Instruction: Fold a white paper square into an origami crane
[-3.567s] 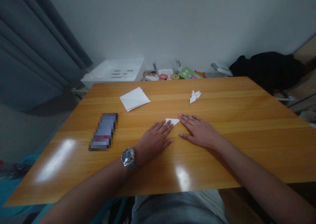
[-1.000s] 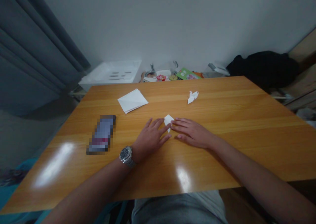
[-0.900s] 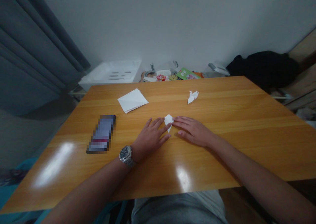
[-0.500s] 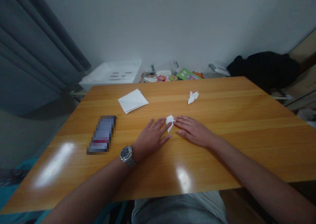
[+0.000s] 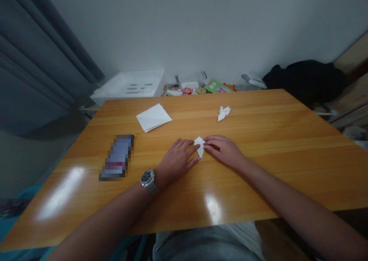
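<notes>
A small folded white paper (image 5: pixel 199 145) lies on the wooden table (image 5: pixel 258 165) in front of me. My left hand (image 5: pixel 176 160), with a metal wristwatch (image 5: pixel 148 179) on its wrist, rests flat with fingers stretched out, its fingertips pressing the paper's left side. My right hand (image 5: pixel 222 150) has its fingers curled and pinches the paper's right edge. Both hands meet over the paper, which hides its lower part.
A finished white paper crane (image 5: pixel 223 113) sits farther back on the table. A stack of white paper sheets (image 5: pixel 153 117) lies at the back left, a phone (image 5: pixel 116 157) left of my hands. Clutter and a white tray (image 5: pixel 129 86) lie beyond the far edge; dark clothing (image 5: pixel 307 78) at right.
The paper went from a flat triangle to a smaller, narrower folded shape. My right hand's fingers have curled from flat into a pinch on its right edge. My left hand has barely moved.
</notes>
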### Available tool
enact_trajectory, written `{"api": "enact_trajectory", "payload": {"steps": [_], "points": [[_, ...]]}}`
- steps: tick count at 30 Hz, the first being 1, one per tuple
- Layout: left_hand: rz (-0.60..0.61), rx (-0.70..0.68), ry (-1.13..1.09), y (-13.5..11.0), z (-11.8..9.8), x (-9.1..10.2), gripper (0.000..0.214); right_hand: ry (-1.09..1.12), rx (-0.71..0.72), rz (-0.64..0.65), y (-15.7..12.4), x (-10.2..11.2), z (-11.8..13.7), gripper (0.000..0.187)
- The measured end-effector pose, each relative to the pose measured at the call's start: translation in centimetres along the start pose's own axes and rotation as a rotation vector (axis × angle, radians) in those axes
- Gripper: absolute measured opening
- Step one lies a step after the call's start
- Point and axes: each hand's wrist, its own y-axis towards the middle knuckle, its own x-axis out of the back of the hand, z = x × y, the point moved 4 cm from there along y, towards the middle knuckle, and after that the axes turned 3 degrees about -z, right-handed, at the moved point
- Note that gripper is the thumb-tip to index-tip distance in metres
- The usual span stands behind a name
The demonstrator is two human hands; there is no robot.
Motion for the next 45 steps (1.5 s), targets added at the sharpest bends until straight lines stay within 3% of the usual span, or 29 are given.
{"api": "enact_trajectory", "payload": {"steps": [5, 11, 16, 23, 31, 38, 42, 45], "points": [[-0.012, 0.0, 0.007, 0.0, -0.2, 0.0, 0.048, 0.013, -0.075, -0.059, 0.4, -0.4, 0.0, 0.009], [-0.023, -0.004, -0.017, -0.1, -0.3, 0.2, 0.047, -0.09, -0.085, -0.037, 0.9, -0.4, -0.5, 0.028], [-0.028, 0.007, -0.025, -0.2, -0.2, 0.0, 0.047, -0.126, -0.059, -0.024, 0.9, -0.6, -0.1, 0.027], [-0.031, 0.003, -0.058, -0.2, -0.3, 0.2, 0.045, -0.083, -0.09, -0.101, 0.7, -1.2, -0.6, 0.023], [-0.071, 0.024, -0.116, 0.0, 0.2, -0.1, 0.038, -0.017, -0.141, -0.073, 0.6, -1.2, -0.6, 0.029], [-0.176, 0.097, -0.259, 0.3, 0.7, 0.3, 0.037, 0.167, -0.207, -0.055, 0.6, -1.2, -0.1, 0.023], [-0.254, 0.206, -0.36, 0.5, 1.4, 0.1, 0.041, 0.395, -0.301, -0.079, 0.4, -1.6, -0.4, 0.022], [-0.266, 0.267, -0.481, 0.6, 1.7, 0.0, 0.032, 0.571, -0.366, -0.102, 0.2, -1.9, -0.3, 0.027]]}}
